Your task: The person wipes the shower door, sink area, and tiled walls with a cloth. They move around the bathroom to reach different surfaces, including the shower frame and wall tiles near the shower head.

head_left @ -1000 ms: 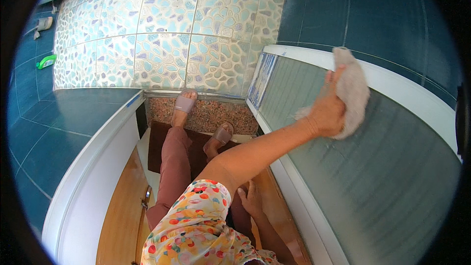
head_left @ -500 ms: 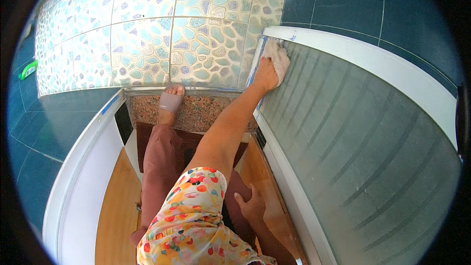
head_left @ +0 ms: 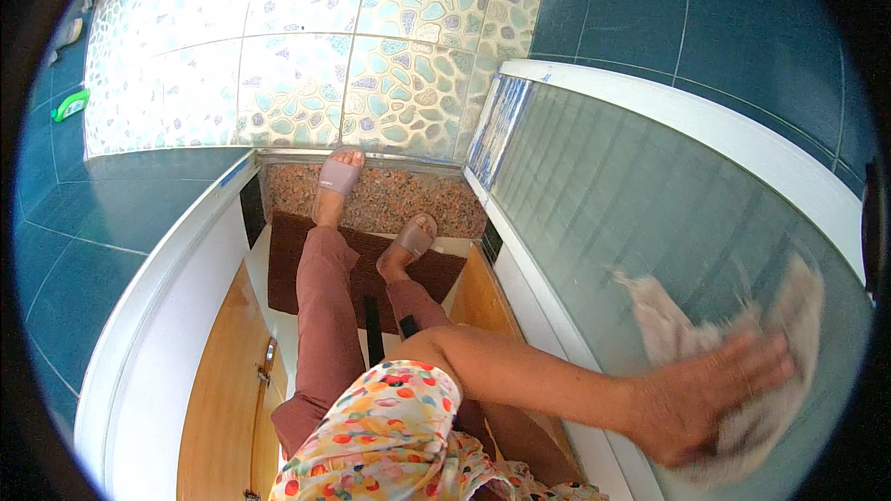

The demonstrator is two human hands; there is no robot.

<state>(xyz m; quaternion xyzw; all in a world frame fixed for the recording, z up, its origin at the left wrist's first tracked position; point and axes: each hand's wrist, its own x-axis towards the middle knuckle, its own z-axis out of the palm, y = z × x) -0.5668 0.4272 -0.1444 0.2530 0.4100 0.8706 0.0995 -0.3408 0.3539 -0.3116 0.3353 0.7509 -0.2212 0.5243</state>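
Note:
My left hand point(head_left: 710, 394) presses a pale beige cloth point(head_left: 668, 315) against the grey-green glass panel point(head_left: 594, 176) on the right. Its fingers stretch across the cloth toward the right, blurred by motion, as is the cloth. My bare left forearm crosses in front of my body from a floral sleeve point(head_left: 380, 417). My right hand is hidden, apparently behind the left arm. Along the glass runs a white frame point(head_left: 650, 97), with a blue-and-white streaked strip point(head_left: 499, 125) at its far end.
A speckled stone threshold point(head_left: 390, 190) and brown mat point(head_left: 288, 269) lie under my sandalled feet. Pebble-patterned tiles point(head_left: 297, 83) stretch beyond. On the left are a white-framed wooden door panel point(head_left: 218, 390) and, on dark teal tiles point(head_left: 102, 213), a green bottle point(head_left: 71, 106).
My left hand and the cloth have moved from the glass's far end to its near right part. My right hand, earlier on my knee, is now hidden. My right foot has come into view.

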